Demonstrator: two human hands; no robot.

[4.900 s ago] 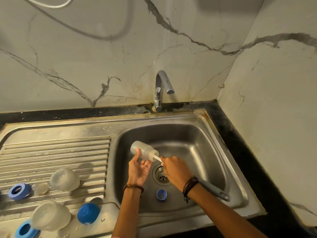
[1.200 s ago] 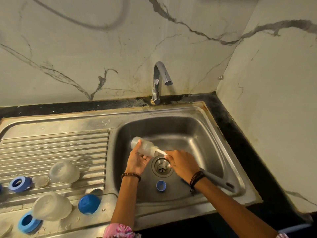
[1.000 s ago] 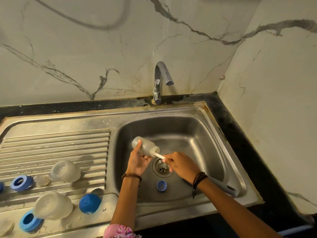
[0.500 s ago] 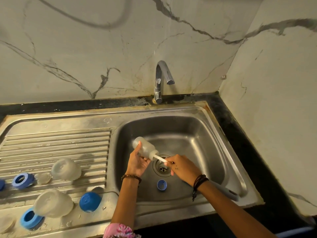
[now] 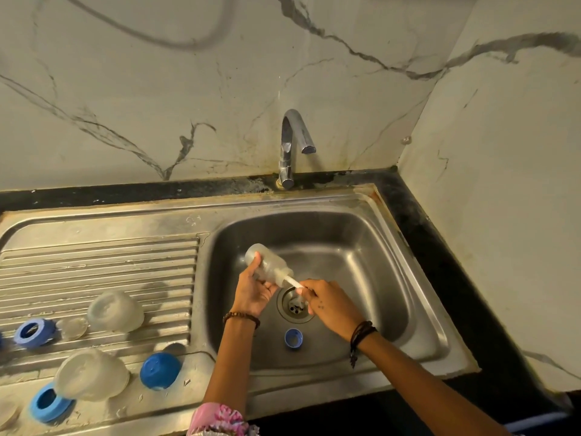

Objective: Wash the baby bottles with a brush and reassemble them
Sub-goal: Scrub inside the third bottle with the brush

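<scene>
Over the steel sink basin [image 5: 371, 247] my left hand [image 5: 254, 289] grips a small clear baby bottle [image 5: 267, 262], tilted with its mouth pointing right and down. My right hand [image 5: 330, 305] pinches the white stem of a brush [image 5: 291, 281] whose head is inside the bottle. A blue ring cap [image 5: 293, 339] lies on the basin floor near the drain [image 5: 295, 305]. On the drainboard [image 5: 94, 262] at the left lie two clear domed caps [image 5: 115, 311] [image 5: 91, 374], a blue cap [image 5: 159, 370], blue rings [image 5: 33, 332] [image 5: 48, 404] and a clear teat [image 5: 73, 327].
The chrome tap [image 5: 290, 146] stands behind the basin, with no water running. Marble walls close the back and the right side. A black counter edge [image 5: 440, 262] runs along the sink's right.
The brush stem has slid a little further out of the bottle as my right hand drew back to the right. The bottle stays held in my left hand.
</scene>
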